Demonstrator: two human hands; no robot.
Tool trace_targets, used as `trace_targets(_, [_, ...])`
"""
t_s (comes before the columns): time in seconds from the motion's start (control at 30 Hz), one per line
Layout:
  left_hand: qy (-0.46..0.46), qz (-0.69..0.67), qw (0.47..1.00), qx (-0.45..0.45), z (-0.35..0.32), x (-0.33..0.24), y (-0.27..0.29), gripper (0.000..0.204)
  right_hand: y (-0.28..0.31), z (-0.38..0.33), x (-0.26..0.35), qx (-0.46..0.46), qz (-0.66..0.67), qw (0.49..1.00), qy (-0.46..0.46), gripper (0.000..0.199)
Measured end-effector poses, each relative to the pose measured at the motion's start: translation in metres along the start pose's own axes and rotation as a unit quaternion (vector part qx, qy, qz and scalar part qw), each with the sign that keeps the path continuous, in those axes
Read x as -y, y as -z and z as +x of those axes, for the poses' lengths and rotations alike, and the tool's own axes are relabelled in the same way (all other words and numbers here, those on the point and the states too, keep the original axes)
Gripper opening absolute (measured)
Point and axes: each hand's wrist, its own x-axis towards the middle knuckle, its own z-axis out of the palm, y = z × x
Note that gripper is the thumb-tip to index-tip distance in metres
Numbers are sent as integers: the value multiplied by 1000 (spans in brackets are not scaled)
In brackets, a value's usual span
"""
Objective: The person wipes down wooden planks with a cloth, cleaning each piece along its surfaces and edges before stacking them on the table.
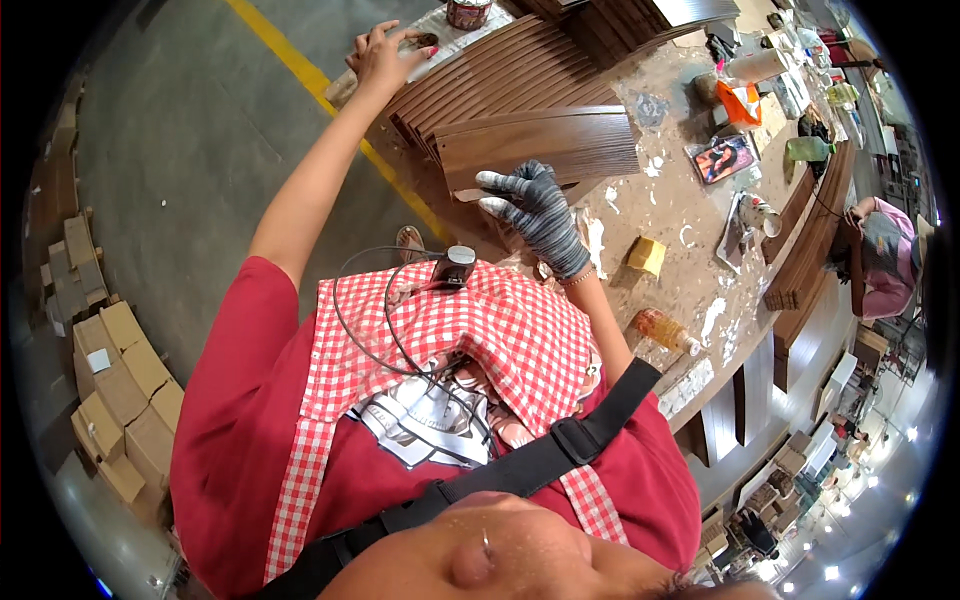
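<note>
My left hand is bare and reaches over the far left corner of the workbench. Its thumb and forefinger close on a small dark brown lump, whose kind I cannot make out. My right hand wears a grey knitted glove with white fingertips. Between its fingers is a thin flat blade, with any handle hidden by the glove. Just beyond that hand, a brown wood-grain plank lies across a fanned stack of similar planks.
A tin stands beyond the stack. On the stained workbench are a yellow block, a bottle, a phone and an orange packet. Another person is at far right. Cardboard boxes lie left.
</note>
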Motion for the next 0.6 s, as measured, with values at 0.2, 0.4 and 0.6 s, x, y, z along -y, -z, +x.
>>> trace_targets(0.2, [8,-12,1000,-24,-11,-15,7,50,-4,-2,-3,-1,-84,996,18,31])
trace_targets(0.4, [-52,-119,990,46,-81,-62,67,37,-7,-8,-8,-28,-99,995,15,31])
trace_targets(0.6, [-73,-177,980,55,-114,-71,62,22,-1,-12,-8,-18,-118,993,25,30])
